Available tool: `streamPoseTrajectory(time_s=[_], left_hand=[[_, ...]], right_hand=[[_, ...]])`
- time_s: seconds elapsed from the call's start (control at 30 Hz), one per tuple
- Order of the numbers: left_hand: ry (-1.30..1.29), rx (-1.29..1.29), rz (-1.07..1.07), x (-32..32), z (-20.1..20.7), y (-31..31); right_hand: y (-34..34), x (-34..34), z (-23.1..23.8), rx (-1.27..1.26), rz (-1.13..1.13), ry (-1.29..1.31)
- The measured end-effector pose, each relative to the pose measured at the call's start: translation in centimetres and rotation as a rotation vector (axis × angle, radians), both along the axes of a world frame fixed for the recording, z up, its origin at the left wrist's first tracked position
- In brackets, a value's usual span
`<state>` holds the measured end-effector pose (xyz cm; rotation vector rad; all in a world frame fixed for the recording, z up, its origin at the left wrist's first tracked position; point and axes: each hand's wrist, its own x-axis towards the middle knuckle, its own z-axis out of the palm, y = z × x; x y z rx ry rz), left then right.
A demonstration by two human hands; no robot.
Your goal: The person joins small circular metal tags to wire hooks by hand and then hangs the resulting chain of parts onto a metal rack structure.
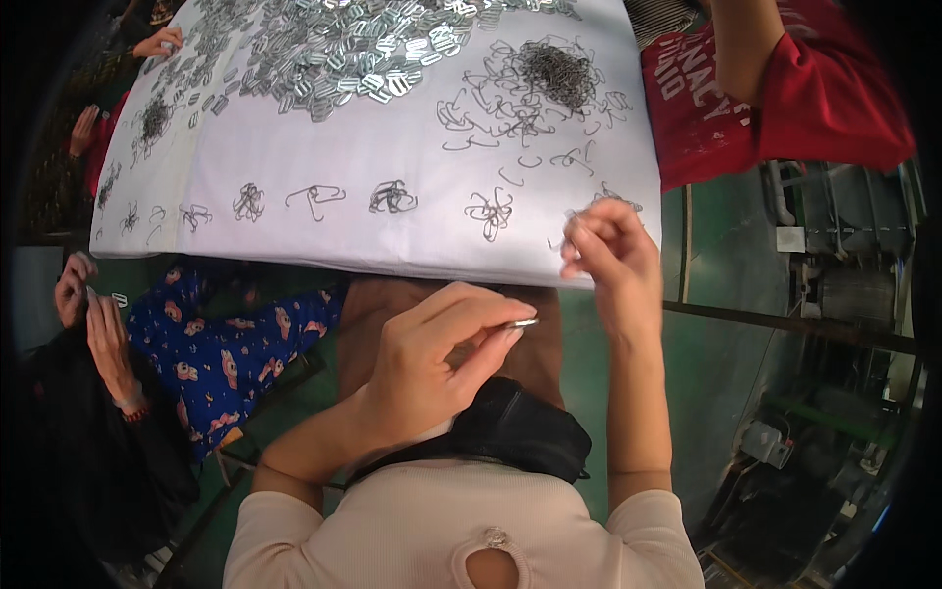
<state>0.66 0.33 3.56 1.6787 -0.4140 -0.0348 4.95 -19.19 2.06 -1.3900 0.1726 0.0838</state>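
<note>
1 metal piece [524, 323] in left hand [432, 346]

Head camera: I am wearing it on my head; it is looking down over my cream top [392, 525], filling the bottom middle;
Facing: it is pointing forward and down across the white table [294, 157];
Nearness: my left hand [427, 344] and right hand [623, 253] are sitting close beneath it; the table is lying farther off, running past the top edge;
Fisheye rim: the view is sweeping wide, bending the table's near edge
</note>
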Motion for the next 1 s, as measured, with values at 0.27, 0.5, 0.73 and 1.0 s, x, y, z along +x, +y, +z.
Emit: streamPoseTrajectory(time_s=[0.27,0.5,0.73,1.0], left_hand=[[0.032,-0.111,0.075,0.1,-0.7,-1.0],[-0.217,-0.05,0.051,0.6,-1.0,-0.7],[-0.351,0.246,0.358,11.4,-6.3,2.7],[-0.434,0.776,0.554,24.4,-12.6,3.1]], right_hand=[[2.6,-6.2,4.0,0.105,0.004,-0.176],[3.6,-6.3,3.1,-0.08,-0.055,-0.488],[3.6,-7.1,3.4,-0.15,-0.091,-0.536],[3.7,-7.0,3.0,-0.166,-0.132,-0.537]])
